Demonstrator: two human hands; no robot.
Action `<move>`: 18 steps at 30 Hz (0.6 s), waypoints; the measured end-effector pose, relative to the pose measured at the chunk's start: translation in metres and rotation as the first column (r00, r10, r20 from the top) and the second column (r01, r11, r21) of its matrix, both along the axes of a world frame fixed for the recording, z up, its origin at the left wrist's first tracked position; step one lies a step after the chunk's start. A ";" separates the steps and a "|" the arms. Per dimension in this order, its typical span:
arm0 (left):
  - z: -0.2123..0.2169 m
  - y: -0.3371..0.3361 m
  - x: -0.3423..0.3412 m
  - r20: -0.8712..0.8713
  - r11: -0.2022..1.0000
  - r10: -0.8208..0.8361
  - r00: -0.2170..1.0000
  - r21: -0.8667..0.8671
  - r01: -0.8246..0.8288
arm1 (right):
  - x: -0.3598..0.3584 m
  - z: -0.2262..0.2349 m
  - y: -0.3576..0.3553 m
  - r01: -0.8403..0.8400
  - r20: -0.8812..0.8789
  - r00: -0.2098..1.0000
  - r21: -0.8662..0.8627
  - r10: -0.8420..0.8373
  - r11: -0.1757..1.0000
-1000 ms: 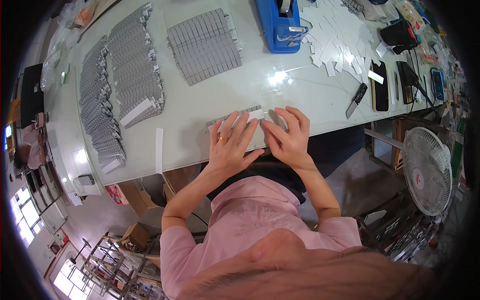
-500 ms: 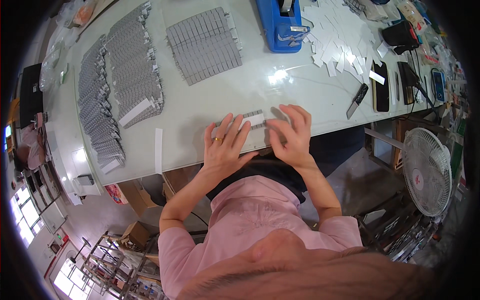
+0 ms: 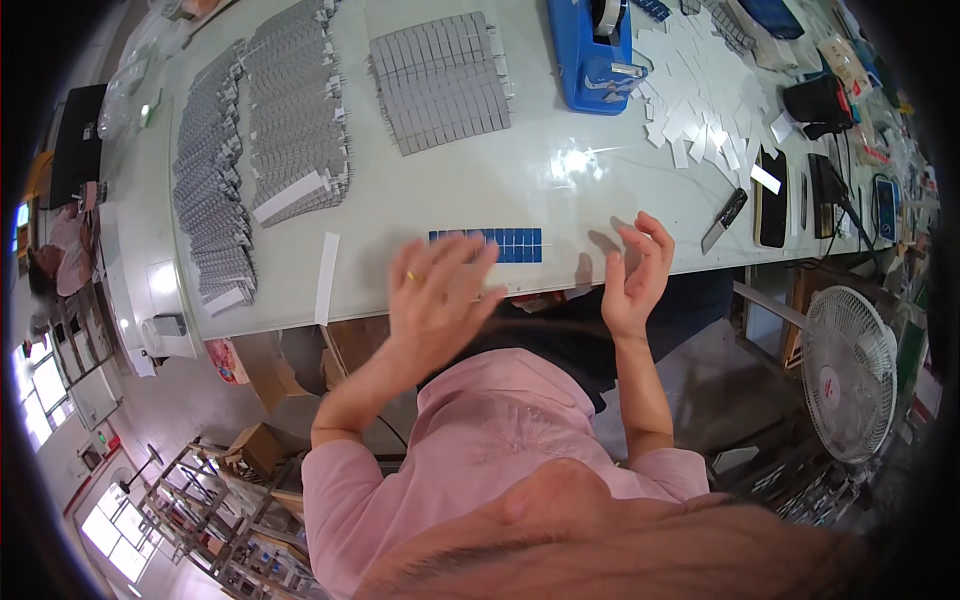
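A short row of dark blue rectangular pieces (image 3: 505, 244) lies flat near the front edge of the white table (image 3: 450, 190). My left hand (image 3: 435, 292) hovers just below and left of it, fingers spread, blurred by motion, a ring on one finger. My right hand (image 3: 634, 272) is lifted to the right of the row, fingers curled apart, holding nothing. Neither hand touches the blue row.
Rows of grey pieces (image 3: 440, 82) lie mid-table, more grey stacks (image 3: 260, 150) to the left. A blue tape dispenser (image 3: 597, 50), scattered white slips (image 3: 690, 110), a utility knife (image 3: 725, 220) and a phone (image 3: 772, 196) sit right. A white strip (image 3: 326, 278) lies left; a fan (image 3: 848, 372) stands right.
Both hands were pressed on a grey-white strip; now they have lifted off and moved apart, and the strip shows a dark blue face.
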State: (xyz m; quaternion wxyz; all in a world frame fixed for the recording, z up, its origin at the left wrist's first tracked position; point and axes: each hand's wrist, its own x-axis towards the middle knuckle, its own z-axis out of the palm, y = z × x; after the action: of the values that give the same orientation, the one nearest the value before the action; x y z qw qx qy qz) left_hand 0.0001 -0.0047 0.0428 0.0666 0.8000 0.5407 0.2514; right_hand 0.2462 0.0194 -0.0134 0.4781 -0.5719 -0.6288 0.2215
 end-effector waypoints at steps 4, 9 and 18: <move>-0.018 -0.039 0.023 0.119 0.982 -0.106 0.987 -0.140 0.123 | 0.000 0.001 -0.001 -0.021 0.062 0.998 -0.004 0.021 1.000; -0.033 -0.043 0.030 0.032 0.987 -0.087 0.996 -0.129 0.090 | -0.003 0.000 0.001 -0.028 0.072 0.997 -0.004 0.028 1.000; -0.049 -0.024 -0.017 -0.160 0.998 -0.053 0.986 0.035 0.059 | -0.009 -0.007 -0.001 -0.017 0.128 0.992 0.005 0.016 1.000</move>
State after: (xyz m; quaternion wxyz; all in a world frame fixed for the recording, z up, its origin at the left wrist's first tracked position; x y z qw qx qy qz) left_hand -0.0174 -0.0287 -0.0065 0.0144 0.8336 0.5163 0.1955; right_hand 0.2372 0.0182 -0.0200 0.4366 -0.5783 -0.6635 0.1865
